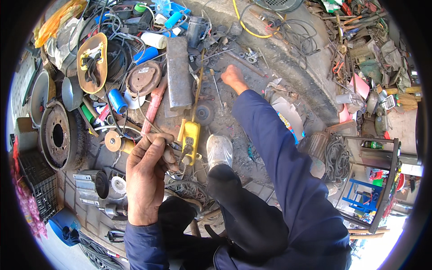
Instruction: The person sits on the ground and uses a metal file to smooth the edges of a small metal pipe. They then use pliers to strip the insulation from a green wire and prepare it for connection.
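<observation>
My left hand point(151, 165) is raised at the lower left, thumb pressed against curled fingers; whether something small sits between them cannot be told. Beyond it lies a yellow power strip point(191, 140) with a plug in it. My right hand point(232, 76) reaches forward to the ground, its fingers hidden under the back of the hand. Just left of it lies a screwdriver point(216, 86) with a long thin shaft. A long metal block point(178, 72) lies left of the screwdriver, and a round grinding disc point(204, 113) lies near the block's lower end.
An angle grinder point(116, 141), a red pipe point(154, 106) and a wheel rim point(58, 135) lie to the left. Cables, blue capacitors and scrap crowd the upper left. A concrete step point(287, 57) runs along the upper right. My shoe point(219, 150) stands at the centre.
</observation>
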